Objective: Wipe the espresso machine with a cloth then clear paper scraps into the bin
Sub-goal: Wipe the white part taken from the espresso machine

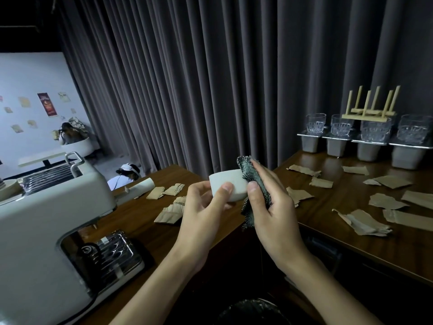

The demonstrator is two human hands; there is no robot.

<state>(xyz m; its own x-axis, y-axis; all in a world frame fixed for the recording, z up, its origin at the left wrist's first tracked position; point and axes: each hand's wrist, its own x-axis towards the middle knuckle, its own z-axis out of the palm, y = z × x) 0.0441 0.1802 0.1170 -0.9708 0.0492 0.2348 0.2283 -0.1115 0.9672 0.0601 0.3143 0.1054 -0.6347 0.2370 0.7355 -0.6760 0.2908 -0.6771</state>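
Dark wooden counter in two runs meeting at a corner; grey pleated curtain behind.

Cloth: checked, dark; held above the corner gap, clear of the wood. Right hand has it bunched between thumb and curled fingers and presses it to the side of a small white cup. Left hand grasps the cup, thumb on the near wall.

Espresso machine: pale, on the left run, well apart from both hands; ribbed metal drip tray at its base.

Paper scraps: brown, torn, lying on both runs, more on the right.

Far right, along the curtain: cut glasses standing on steel containers; a wooden rack rests across two glasses.

Bottom edge, below the forearms: dark rounded shape, possibly a lined bin; too dim to confirm.
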